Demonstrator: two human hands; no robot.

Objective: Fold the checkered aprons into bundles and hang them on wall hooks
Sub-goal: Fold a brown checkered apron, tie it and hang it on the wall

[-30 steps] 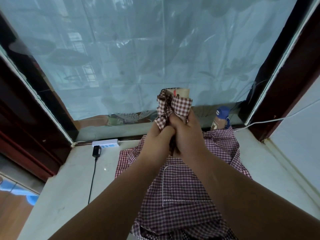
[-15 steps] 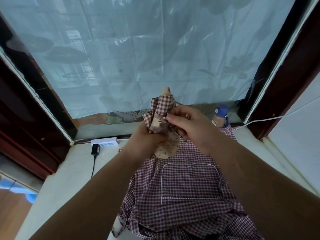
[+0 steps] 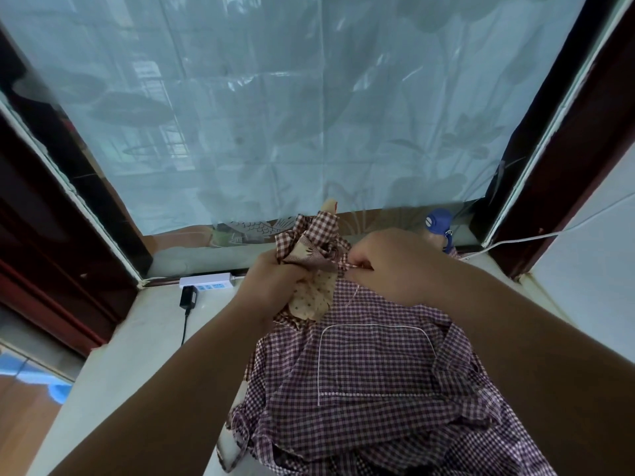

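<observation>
**Apron Part-Gathered at Window Counter, Both Hands Engaged**

Location of item. The checkered apron (image 3: 378, 389) lies on the pale counter (image 3: 137, 355) below a window. Its lower part is crumpled toward the near edge, and its upper end is lifted off the surface between the two hands. A pocket (image 3: 374, 362) outlined in white piping faces up on the flatter portion, just below the hands.

Left hand. The left hand (image 3: 275, 280) has its grip closed round a bunched wad of the apron's upper end. Checked cloth and a beige printed piece stick up out of the fist. A beige dotted patch (image 3: 314, 297) hangs just under the fist, against the checked cloth.

Right hand. The right hand (image 3: 395, 266) sits just beside the left, knuckles up. Its grip is a pinch, with thumb and fingertips pressed on a narrow edge of the apron at the right side of the wad. A thin white line of piping runs down from the pinch.

Surroundings. A white power strip (image 3: 206, 280) lies along the back of the counter, left of the hands. A black adapter (image 3: 188, 298) sits just in front of it, and its cord runs toward the near edge. A blue-capped bottle (image 3: 438, 221) stands at the back right, partly hidden by the right hand. Leaf-patterned window film (image 3: 309, 115) covers the pane between dark wooden frame (image 3: 584, 149) members. A white cable (image 3: 549, 233) crosses the right wall toward the frame's foot.
</observation>
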